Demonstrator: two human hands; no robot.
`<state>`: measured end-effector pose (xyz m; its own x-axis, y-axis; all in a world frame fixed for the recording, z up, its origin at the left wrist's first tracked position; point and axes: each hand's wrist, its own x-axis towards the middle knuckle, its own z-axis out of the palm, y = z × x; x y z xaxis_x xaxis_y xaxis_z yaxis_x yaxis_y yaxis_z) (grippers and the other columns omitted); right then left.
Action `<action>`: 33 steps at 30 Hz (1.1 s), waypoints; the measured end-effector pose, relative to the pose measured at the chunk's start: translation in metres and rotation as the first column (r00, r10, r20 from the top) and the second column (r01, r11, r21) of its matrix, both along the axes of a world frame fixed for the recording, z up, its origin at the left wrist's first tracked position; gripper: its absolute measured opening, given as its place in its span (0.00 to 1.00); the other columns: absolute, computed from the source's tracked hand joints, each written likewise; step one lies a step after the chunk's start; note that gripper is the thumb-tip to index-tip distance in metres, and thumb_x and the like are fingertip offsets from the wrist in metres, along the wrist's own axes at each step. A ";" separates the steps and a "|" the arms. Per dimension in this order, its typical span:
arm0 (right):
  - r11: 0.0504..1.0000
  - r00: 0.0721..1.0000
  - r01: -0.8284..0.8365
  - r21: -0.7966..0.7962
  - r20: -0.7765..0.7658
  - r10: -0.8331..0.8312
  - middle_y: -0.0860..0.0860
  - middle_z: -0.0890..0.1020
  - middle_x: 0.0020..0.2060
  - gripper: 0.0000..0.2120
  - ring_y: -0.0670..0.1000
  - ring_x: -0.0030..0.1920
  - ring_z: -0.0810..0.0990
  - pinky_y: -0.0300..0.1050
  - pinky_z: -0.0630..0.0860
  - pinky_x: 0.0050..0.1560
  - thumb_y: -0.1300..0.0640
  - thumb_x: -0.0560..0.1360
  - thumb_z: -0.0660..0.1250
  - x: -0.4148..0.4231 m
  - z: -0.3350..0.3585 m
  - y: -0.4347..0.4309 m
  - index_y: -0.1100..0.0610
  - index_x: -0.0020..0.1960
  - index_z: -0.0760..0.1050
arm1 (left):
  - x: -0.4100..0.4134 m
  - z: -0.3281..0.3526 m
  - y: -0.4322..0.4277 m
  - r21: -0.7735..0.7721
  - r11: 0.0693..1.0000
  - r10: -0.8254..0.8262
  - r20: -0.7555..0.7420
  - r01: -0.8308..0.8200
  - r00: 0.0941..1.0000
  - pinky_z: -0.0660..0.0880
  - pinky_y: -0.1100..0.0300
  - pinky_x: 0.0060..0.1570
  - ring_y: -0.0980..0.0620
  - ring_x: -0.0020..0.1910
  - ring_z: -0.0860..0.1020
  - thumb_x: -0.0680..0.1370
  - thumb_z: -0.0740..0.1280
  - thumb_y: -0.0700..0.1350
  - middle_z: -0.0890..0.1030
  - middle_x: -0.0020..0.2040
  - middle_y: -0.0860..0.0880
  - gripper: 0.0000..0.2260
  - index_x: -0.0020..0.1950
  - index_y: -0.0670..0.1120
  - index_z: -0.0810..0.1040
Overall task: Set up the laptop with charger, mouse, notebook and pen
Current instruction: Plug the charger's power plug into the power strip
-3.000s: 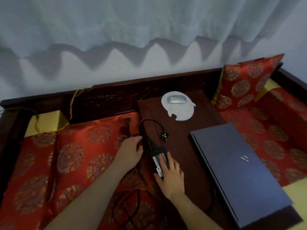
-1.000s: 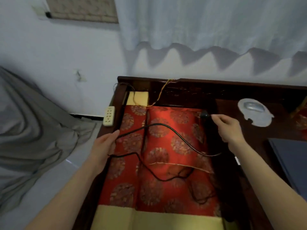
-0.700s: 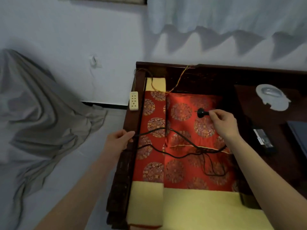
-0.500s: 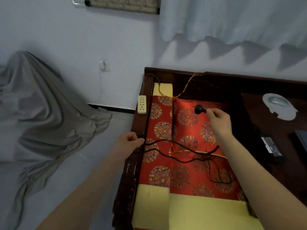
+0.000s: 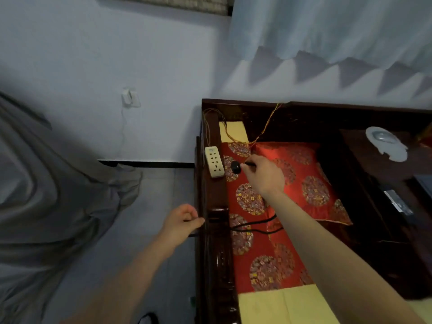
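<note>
My right hand [image 5: 263, 175] pinches the charger's black plug [image 5: 235, 167], held just right of a cream power strip [image 5: 214, 164] that lies on the dark wooden armrest [image 5: 215, 230]. My left hand [image 5: 181, 222] grips the black charger cable [image 5: 254, 226] where it crosses the armrest. The charger's black brick [image 5: 398, 203] lies on the dark low table at the right. A silver mouse [image 5: 383, 136] rests on a white pad [image 5: 395, 153] at the back right. Only a corner of the laptop [image 5: 425, 183] shows at the right edge.
Red patterned cushions [image 5: 304, 183] with yellow borders cover the seat. A grey cloth [image 5: 46, 195] drapes over something on the left, above a pale floor. A wall socket [image 5: 129, 98] sits on the white wall. Thin yellow wires [image 5: 264, 129] hang at the back corner.
My view swung left from the table. My right hand carried the plug left across the cushion up beside the power strip. My left hand drew the cable out over the armrest.
</note>
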<state>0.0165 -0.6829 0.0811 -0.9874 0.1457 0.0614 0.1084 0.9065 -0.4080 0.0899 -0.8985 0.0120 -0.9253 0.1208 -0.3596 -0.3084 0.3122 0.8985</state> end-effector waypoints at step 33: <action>0.868 0.875 0.431 0.247 0.123 -0.469 0.53 0.81 0.29 0.12 0.59 0.32 0.79 0.42 0.64 0.30 0.48 0.73 0.65 -0.108 -0.098 -0.064 0.55 0.40 0.81 | -0.221 -0.126 -0.050 0.315 0.454 -0.860 0.399 0.834 0.317 0.73 0.69 0.42 0.62 0.35 0.79 0.78 0.66 0.46 0.82 0.32 0.57 0.07 0.40 0.51 0.79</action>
<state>-0.0918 -0.7467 -0.0167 -0.8145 0.5796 -0.0267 0.5761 0.8025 -0.1553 -0.1312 -0.9490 -0.1135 -0.0305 0.7668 -0.6411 -0.2438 0.6163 0.7488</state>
